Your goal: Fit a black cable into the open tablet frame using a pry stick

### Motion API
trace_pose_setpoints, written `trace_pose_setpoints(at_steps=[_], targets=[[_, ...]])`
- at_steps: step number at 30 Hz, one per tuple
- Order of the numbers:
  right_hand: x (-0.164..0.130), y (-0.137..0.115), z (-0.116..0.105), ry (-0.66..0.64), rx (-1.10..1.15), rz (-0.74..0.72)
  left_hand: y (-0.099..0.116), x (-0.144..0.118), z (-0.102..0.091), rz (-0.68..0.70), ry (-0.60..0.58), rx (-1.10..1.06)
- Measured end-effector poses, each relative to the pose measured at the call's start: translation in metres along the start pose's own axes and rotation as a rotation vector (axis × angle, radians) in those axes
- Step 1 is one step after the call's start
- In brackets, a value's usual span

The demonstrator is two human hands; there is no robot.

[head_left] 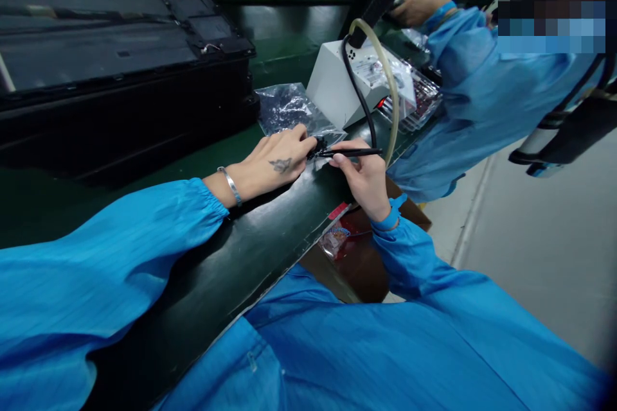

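Observation:
My left hand (282, 157) reaches over the near edge of a clear plastic bag (284, 106). Its fingers are curled and closed at a cluster of small black pieces (318, 144); what they grip is hidden. A slim black pen-shaped tool (359, 152) is pinched between the thumb and fingers of my right hand (365, 173). The tool lies almost level, its tip pointing left at the black pieces, close to my left fingertips. Both hands are over the dark green bench top (270, 225), near its front edge.
Behind the bag stands a white box (337, 80) with a red light, a pale tube (393, 90) and a black cable. A large black panel housing (120, 83) occupies the left. Co-worker's blue sleeve (467, 70) is at right. Below the bench edge sits a brown box (361, 263).

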State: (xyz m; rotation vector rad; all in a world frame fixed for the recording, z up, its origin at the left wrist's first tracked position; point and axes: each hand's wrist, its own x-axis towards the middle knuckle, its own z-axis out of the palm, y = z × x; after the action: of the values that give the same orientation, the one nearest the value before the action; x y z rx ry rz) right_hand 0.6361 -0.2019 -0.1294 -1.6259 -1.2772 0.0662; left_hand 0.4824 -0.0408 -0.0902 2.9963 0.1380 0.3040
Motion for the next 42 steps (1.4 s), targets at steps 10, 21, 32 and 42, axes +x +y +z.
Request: trace_pose_setpoints(at_steps=[10,21,32,42], targets=[[0.001,-0.008,0.0,-0.024,-0.102,-0.05,0.001,0.0,-0.001,-0.009,0.0,-0.005],[-0.022,-0.022,-0.035,0.277,0.152,-0.041,0.015,0.009,-0.034,0.086,-0.091,0.256],[-0.109,0.032,-0.16,0.911,-0.31,-0.252,0.199,0.165,0.018,-0.015,-0.339,-1.233],[-0.09,0.077,-0.174,1.042,0.942,0.165,0.229,0.155,0.016,-0.101,-0.395,-1.787]])
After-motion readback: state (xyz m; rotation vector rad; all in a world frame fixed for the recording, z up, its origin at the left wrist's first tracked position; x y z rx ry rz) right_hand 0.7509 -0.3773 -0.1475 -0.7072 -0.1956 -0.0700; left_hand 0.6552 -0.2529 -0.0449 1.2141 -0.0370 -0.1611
